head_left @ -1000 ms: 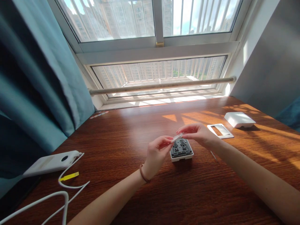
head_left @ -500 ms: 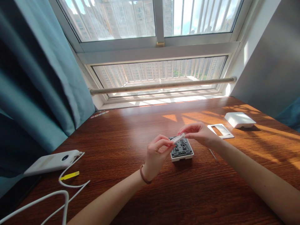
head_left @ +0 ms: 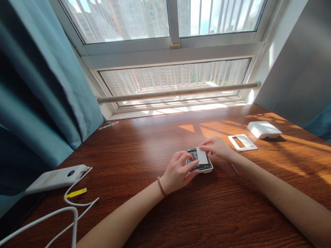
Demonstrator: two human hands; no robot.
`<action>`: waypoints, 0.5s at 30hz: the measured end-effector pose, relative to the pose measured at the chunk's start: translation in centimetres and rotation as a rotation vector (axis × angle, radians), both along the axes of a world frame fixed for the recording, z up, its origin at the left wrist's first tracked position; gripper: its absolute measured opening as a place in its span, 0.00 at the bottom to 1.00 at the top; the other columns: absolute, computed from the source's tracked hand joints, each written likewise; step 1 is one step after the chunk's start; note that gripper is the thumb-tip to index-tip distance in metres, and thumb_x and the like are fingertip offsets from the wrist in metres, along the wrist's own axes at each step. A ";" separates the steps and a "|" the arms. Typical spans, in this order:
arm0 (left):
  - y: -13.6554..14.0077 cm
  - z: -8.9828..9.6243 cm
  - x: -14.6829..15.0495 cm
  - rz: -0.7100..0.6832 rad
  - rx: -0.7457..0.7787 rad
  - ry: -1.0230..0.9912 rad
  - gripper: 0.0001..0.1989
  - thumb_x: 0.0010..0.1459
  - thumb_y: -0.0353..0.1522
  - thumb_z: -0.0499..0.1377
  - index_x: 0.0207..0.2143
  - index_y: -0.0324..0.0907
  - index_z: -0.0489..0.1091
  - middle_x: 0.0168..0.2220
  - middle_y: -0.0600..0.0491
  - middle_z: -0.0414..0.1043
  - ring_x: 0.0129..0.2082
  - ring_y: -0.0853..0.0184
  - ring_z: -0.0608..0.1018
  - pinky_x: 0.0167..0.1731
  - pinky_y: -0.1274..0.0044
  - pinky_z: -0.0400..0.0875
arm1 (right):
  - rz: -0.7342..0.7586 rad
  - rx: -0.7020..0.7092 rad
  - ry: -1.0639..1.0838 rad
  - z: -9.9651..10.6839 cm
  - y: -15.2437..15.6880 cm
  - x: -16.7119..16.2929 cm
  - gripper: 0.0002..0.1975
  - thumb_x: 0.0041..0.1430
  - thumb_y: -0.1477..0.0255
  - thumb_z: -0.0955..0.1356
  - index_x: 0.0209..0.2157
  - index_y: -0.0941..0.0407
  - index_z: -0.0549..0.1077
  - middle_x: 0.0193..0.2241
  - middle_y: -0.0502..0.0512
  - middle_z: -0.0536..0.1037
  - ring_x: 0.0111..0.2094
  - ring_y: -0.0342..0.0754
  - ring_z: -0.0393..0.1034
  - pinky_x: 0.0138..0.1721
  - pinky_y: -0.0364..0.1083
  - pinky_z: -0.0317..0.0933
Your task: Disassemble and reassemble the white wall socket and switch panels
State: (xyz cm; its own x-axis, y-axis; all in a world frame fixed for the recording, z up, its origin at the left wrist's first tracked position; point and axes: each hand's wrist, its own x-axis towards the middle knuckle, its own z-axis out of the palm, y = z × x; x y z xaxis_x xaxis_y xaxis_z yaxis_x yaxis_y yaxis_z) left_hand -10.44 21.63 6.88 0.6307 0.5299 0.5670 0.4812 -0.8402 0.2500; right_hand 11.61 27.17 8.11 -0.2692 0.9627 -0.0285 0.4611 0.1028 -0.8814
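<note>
A light switch base (head_left: 191, 151), grey on top in a white box, lies on the table in front of me. Over the right part of its grey face is a white rocker plate (head_left: 202, 156), nearly flat. My right hand (head_left: 216, 146) pinches the rocker plate near its far right corner, with fingertips and thumb closed. My left hand (head_left: 181, 168) curls around the near left side of the base; its thumb is at the front edge and a fingertip comes close to the plate's left edge. The hand covers the left part of the base.
To the right lie a white switch frame (head_left: 243, 142) and a white box-shaped piece (head_left: 264, 129). A thin metal rod (head_left: 234, 169) is near my right forearm. At left are a white power bank-like device (head_left: 58, 179), a white cable (head_left: 74, 220) and a yellow tag (head_left: 77, 192).
The rocker plate has come down from between both hands onto the right part of the base. My left hand has shifted from the plate to the base's side; the right still holds the plate.
</note>
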 end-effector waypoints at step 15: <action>-0.1 -1.3 0.7 0.060 -0.068 0.171 0.22 0.57 0.33 0.54 0.54 0.57 0.60 0.63 0.48 0.41 0.62 0.46 0.46 0.52 0.48 0.48 | -0.013 0.014 -0.028 -0.8 0.3 -0.3 0.16 0.45 0.66 0.70 0.38 0.58 0.76 0.32 0.56 0.78 0.31 0.48 0.71 0.29 0.43 0.63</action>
